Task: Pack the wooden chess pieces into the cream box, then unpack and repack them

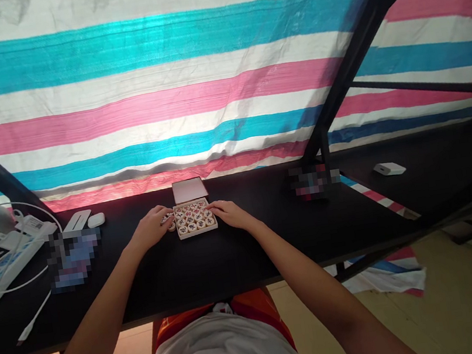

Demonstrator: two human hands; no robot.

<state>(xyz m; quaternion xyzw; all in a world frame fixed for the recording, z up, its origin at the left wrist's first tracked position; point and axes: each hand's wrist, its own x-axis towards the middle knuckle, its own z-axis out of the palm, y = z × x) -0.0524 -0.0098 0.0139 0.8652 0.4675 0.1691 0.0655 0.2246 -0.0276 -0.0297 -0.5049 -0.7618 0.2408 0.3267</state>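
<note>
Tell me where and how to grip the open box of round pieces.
Probably best by its left and right walls, coming in from both sides and keeping it level: the box is shallow, open-topped and holds round pieces. Loose pieces crowd its left wall; the lid is behind it.

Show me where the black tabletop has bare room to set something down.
Bare tabletop lies between the right hand and the dark blurred item, and on the near side of the piece box. It is crowded at the left, with the power strip, white case and bluish blurred item, and beside the box, where the left hand is at loose pieces.
</note>
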